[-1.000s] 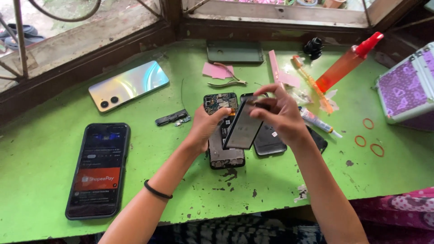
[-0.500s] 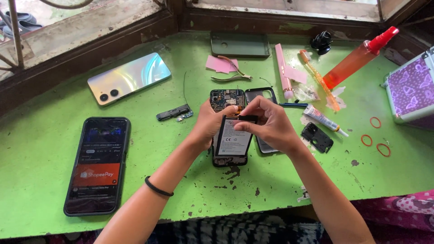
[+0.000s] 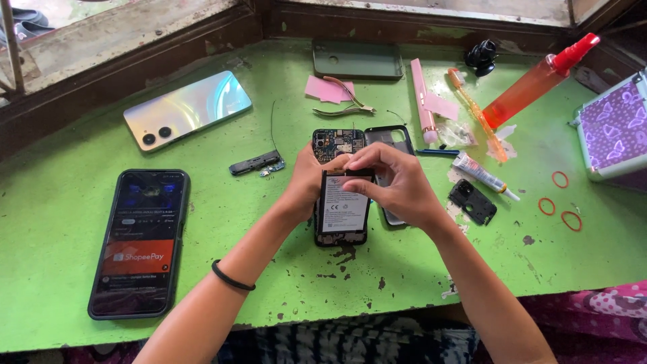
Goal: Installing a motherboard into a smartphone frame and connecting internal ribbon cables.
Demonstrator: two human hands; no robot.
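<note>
Battery lowered into opened phone, hands pressing

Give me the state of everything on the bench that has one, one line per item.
Opened phone: back off, battery in place, both hands on it.
Left hand: gripping phone's left edge.
Right hand: fingertips on battery top.
Black phone: screen lit, face up.
Iridescent phone: face down.
Spray bottle: lying down, capped.

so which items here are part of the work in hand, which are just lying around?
In hand:
opened phone
battery
left hand
right hand

Lying about:
iridescent phone
lit phone
orange spray bottle
cutters
glue tube
rubber bands
purple case
</note>
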